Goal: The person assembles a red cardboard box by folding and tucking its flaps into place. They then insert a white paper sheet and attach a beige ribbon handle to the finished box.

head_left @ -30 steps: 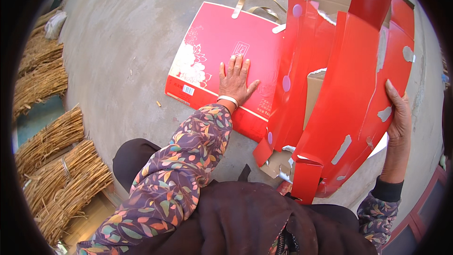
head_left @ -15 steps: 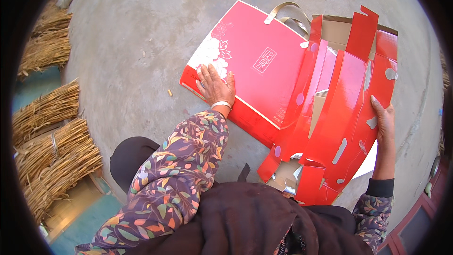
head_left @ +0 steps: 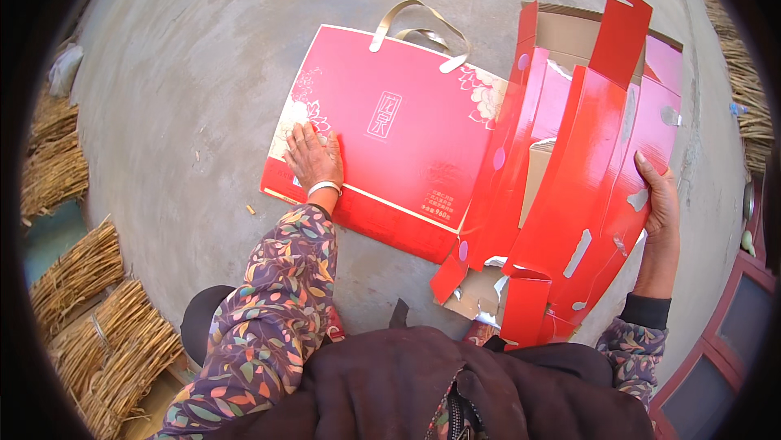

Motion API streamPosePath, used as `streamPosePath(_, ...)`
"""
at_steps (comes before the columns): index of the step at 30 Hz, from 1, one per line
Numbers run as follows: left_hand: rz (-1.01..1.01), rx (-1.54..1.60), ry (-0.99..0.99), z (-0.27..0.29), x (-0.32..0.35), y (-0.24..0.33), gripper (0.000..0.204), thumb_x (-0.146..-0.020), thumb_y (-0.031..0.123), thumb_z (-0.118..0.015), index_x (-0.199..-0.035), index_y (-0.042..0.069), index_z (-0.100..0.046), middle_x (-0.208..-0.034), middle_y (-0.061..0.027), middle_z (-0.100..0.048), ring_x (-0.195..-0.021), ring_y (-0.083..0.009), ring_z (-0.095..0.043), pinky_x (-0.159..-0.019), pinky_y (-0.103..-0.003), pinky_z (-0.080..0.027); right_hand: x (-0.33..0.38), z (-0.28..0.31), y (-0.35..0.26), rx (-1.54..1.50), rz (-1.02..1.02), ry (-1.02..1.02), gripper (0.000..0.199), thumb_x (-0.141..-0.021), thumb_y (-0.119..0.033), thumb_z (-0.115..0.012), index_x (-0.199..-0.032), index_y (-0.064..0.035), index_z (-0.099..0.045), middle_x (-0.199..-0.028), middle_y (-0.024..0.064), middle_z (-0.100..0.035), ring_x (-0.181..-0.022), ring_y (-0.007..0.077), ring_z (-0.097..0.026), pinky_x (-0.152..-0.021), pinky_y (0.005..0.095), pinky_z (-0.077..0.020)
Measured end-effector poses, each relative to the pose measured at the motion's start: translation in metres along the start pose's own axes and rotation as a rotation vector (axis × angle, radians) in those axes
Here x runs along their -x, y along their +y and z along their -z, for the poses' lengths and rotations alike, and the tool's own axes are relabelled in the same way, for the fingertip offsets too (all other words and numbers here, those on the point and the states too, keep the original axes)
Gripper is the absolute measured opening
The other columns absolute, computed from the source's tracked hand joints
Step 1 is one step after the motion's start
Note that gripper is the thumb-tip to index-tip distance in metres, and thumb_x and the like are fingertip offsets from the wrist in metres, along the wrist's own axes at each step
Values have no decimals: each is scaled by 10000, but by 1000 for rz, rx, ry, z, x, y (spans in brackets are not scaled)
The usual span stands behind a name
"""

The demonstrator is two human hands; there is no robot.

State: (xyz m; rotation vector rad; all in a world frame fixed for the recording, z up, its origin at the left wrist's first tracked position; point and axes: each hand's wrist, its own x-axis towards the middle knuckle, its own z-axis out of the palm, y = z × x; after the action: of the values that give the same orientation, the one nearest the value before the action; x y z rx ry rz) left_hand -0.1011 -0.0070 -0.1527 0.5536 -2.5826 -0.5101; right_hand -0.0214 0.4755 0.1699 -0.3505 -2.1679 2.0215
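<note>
A flat pink-and-red gift box [head_left: 390, 171] with white flower prints lies in front of me, its gold ribbon handles [head_left: 423, 17] at the far edge. My left hand [head_left: 316, 159] rests flat on the box's left part, fingers stretched out. To the right is a torn, partly collapsed red carton [head_left: 569, 220] with loose flaps and bare, ripped patches. It overlaps the gift box's right edge. My right hand [head_left: 661, 200] grips the carton's right edge, thumb on top and the other fingers hidden beneath. Brown cardboard [head_left: 537, 171] shows through an opening in the carton.
Bundles of dry straw stalks [head_left: 114, 350] lie along the left, with more straw [head_left: 736, 65] at the far right. A white bag [head_left: 65, 71] sits at the upper left. Dark red framed panels [head_left: 724, 342] stand at the lower right. The floor [head_left: 195, 114] is grey concrete.
The gift box has turned slightly and appears further left, with my left hand still flat on it. More of its right flower print shows. My right hand keeps its hold on the carton.
</note>
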Motion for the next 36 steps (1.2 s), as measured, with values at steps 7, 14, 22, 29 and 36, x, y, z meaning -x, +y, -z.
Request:
streamPosePath(7,-446,36,-203,15,79,39,774,-956,577,-510,-1527,76,-361,-1612,-154,-299,-1514,-348,-205,-1207,-562,-108,-3,29,5,-51,2,168,468,-912,-127,-723,-1322,19,-551,-1222,114,-660,-1069,197,-663,-880,353,-576)
streamPosePath(14,-850,49,-584,36,144,71,1072,-782,738,-605,-1575,97,-276,-1659,-132,-182,-1551,-310,-90,-1206,-591,17,-7,19,1,-9,-4,155,417,-913,-120,-724,-1279,18,-580,-1188,120,-679,-1009,190,-687,-839,344,-589)
streamPosePath(22,-800,-17,-648,32,138,63,927,-797,450,-632,-1563,67,-280,-1646,-168,-196,-1545,-328,-110,-1214,-577,-19,-10,3,-7,-18,26,140,400,-910,-123,-732,-1258,14,-590,-1167,126,-692,-988,195,-701,-820,338,-598)
streamPosePath(29,-1017,-370,-868,81,107,-46,824,-779,209,-638,-1528,44,-333,-1607,-185,-276,-1508,-328,-236,-1191,-581,-188,-14,6,3,-61,-21,130,426,-898,-127,-747,-1269,1,-582,-1154,125,-696,-950,195,-712,-797,335,-607)
streamPosePath(36,-920,-274,-886,107,63,-38,636,-807,392,-749,-1309,70,-531,-1392,-128,-497,-1299,-304,-482,-1036,-440,-399,-10,24,19,-211,24,96,427,-889,-127,-757,-1260,-7,-585,-1139,122,-700,-951,194,-717,-794,336,-617)
